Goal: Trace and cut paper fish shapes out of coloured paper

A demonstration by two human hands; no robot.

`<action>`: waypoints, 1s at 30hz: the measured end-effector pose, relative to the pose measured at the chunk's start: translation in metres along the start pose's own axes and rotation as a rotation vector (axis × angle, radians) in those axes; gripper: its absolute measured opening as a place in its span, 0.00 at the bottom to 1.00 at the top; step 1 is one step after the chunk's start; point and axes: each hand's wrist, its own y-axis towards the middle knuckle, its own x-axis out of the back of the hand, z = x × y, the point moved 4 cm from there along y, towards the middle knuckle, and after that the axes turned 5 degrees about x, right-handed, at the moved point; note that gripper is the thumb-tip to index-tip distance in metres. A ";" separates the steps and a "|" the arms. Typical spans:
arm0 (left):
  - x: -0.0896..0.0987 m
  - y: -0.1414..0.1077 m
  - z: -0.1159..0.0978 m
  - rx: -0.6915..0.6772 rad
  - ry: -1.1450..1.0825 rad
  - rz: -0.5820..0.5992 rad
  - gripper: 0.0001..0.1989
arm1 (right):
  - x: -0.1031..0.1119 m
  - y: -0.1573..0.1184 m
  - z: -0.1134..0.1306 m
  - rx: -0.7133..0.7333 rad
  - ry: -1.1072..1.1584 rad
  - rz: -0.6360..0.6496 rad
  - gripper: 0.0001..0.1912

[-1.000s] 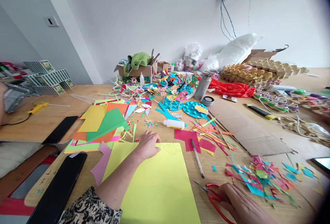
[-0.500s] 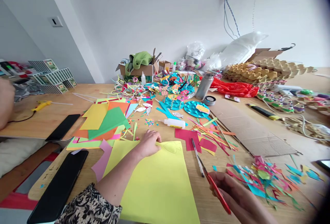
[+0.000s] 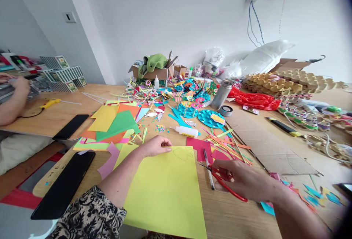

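Note:
My left hand (image 3: pixel 156 146) pinches the top edge of a large yellow sheet of paper (image 3: pixel 165 191). A fish outline is drawn in pencil or pen at the sheet's upper right corner. In my right hand (image 3: pixel 233 176) is a pair of red-handled scissors (image 3: pixel 224 184); the slim blades point left, just beside the sheet's right edge. A clear pen (image 3: pixel 206 158) lies under the scissors, partly covered by them. Behind it are red paper pieces (image 3: pixel 196 146). A white glue bottle (image 3: pixel 187 131) lies on its side beyond the sheet.
Coloured paper sheets (image 3: pixel 107 120) are stacked at left, near two black phones (image 3: pixel 64 184). Cardboard (image 3: pixel 269 142), a metal flask (image 3: pixel 221 96) and egg trays (image 3: pixel 291 81) occupy the right. Another person's hand (image 3: pixel 20 85) works at far left, near a yellow glue gun (image 3: pixel 51 102).
My left hand has raised the yellow sheet's top edge slightly. My right hand brought the scissors up and left, closer to the sheet. The view shifted a little.

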 end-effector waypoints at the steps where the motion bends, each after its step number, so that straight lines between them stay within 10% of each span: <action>1: 0.001 0.000 0.000 -0.006 -0.012 -0.004 0.07 | 0.005 0.007 -0.003 0.007 -0.031 0.071 0.12; 15: 0.002 0.000 0.002 -0.015 -0.045 -0.068 0.07 | 0.017 0.028 -0.054 0.070 0.056 0.225 0.27; 30: 0.002 -0.003 -0.003 0.008 -0.045 -0.084 0.06 | 0.006 0.037 -0.044 0.065 -0.012 0.232 0.28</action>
